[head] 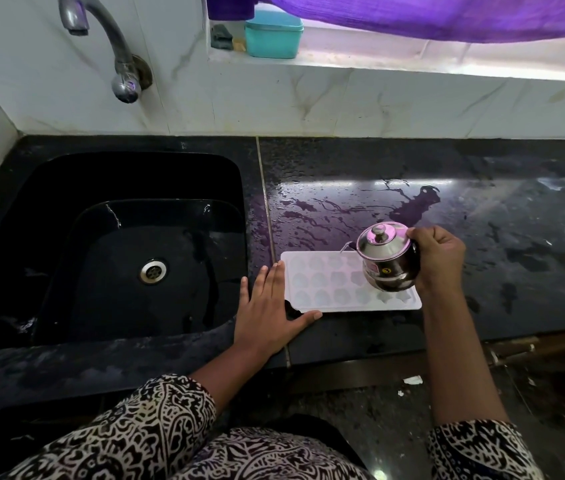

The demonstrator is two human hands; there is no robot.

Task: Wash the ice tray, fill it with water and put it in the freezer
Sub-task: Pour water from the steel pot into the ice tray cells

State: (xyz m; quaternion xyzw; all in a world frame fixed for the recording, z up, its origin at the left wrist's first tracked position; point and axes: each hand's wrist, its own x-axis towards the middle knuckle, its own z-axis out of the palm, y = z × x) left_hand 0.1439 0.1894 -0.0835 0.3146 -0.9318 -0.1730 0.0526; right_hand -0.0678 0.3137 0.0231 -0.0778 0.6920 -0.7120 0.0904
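Ice tray [322,289] lies flat on the wet counter [482,237], right of the sink [66,237]. Left hand [267,306] rests flat, fingers straight, at its left edge; right hand [440,258] grips a steel pot [386,258] over its right end.

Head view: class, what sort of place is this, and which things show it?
Most likely a home kitchen: a black sink sits in a dark stone counter under a wall tap, and a white ice tray lies on the wet counter with a small steel pot held over it.
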